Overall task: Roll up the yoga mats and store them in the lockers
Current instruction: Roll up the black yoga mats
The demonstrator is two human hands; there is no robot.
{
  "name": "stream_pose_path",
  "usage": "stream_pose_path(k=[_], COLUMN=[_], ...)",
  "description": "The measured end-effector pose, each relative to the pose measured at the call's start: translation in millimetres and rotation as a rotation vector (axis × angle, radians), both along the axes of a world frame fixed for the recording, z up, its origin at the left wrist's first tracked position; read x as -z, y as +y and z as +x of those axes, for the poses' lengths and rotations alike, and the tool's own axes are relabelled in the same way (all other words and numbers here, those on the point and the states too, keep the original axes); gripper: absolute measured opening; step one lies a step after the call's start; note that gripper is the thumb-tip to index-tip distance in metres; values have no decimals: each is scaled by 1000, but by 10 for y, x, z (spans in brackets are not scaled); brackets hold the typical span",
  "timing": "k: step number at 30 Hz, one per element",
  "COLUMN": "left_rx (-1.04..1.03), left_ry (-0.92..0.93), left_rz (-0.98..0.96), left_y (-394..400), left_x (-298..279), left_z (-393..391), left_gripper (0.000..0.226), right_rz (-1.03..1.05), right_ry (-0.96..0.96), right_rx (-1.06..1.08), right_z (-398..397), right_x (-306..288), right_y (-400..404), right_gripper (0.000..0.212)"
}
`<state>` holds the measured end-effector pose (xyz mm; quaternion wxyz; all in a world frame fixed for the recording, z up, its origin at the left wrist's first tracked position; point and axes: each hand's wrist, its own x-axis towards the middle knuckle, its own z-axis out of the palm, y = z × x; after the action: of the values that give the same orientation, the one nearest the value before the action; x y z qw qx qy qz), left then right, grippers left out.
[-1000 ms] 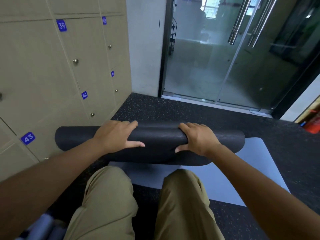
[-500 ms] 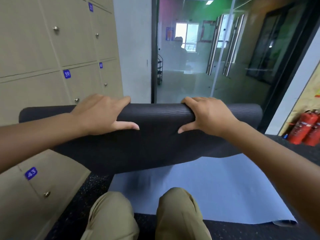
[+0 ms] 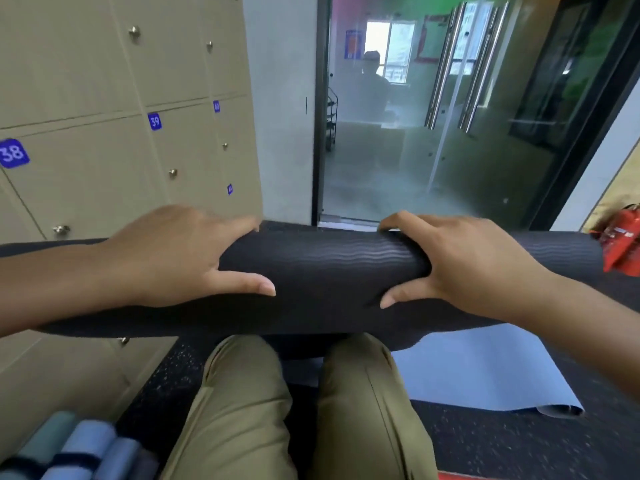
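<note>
1. A rolled black yoga mat with a wavy ribbed surface (image 3: 332,271) is held level in front of the person, above the knees of their khaki trousers (image 3: 242,410); its long axis runs side to side across the view, one end pointing toward the beige numbered lockers (image 3: 86,81), the other toward the red fire extinguisher (image 3: 620,244).

2. The left hand (image 3: 173,258) lies over the top of the roll, left of its middle, fingers draped over the far side and thumb stretched along the near face toward the other hand; it holds the mat from above.

3. The right hand (image 3: 464,261) grips the roll right of its middle, fingers curled over the far edge and thumb pressed into the near face, where the mat dents slightly.

4. Both forearms reach in from the lower corners, palms down, a bare stretch of roll between the two grips.

5. Below the right-hand grip, a light blue yoga mat (image 3: 485,372) lies flat on the dark speckled floor (image 3: 519,445), its near corner curling up.

6. Below the left forearm, near the lockers, rolled blue and teal mats (image 3: 79,448) sit blurred in the corner.

7. Beyond the grips stands a glass door (image 3: 415,133).
</note>
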<state>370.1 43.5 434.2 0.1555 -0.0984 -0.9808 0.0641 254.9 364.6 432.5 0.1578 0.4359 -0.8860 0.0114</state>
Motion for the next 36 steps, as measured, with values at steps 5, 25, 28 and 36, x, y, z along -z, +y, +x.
stream_pose_path(k=[5,25,28,36], left_rx=[19,4,-24,50], left_ry=[-139,-541,-555,-229], left_rz=[91,229,244,72], left_y=[140,555,603,630], left_x=[502,2028,1995,2026], left_z=[438,1331,1348,1331], left_gripper=[76,97,96,74], right_rz=[77,98,72,57], right_ry=[-135,-297,-267,-585], right_rx=[-59,-157,-196,-163], right_z=[470,1330,1326,1176], right_x=[416,1798,1896,1918], right_y=[208,517,498,470], right_gripper=[83,70,68,65])
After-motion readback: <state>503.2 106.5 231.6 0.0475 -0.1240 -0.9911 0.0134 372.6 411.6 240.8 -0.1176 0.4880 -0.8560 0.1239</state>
